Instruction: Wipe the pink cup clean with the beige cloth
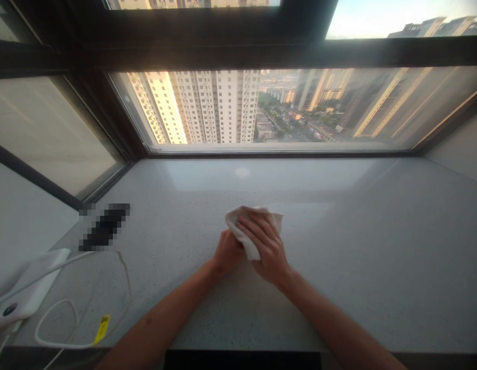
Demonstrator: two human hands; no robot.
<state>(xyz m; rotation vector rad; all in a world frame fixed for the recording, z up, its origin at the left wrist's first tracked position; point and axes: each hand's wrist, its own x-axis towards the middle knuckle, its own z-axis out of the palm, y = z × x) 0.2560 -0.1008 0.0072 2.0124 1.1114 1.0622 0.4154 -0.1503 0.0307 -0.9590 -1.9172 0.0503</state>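
Observation:
A crumpled white cloth (pixel 244 239) is between my two hands, near the middle of the pale speckled windowsill (pixel 369 246). My right hand (pixel 267 246) lies over the cloth, its fingers bent across the top and gripping it. From the left, my left hand (pixel 227 252) meets the cloth with a curled grip; its fingertips are hidden beneath the folds. One corner of the cloth sticks out past the right fingers. Both forearms reach in from the near edge.
Dark window frames (pixel 261 154) border the sill at the back and left. On the left lie a white power strip (pixel 30 288), a white cable (pixel 65 345) with a yellow tag (pixel 102 329), and a dark pixelated object (pixel 105 226). Tall buildings stand outside.

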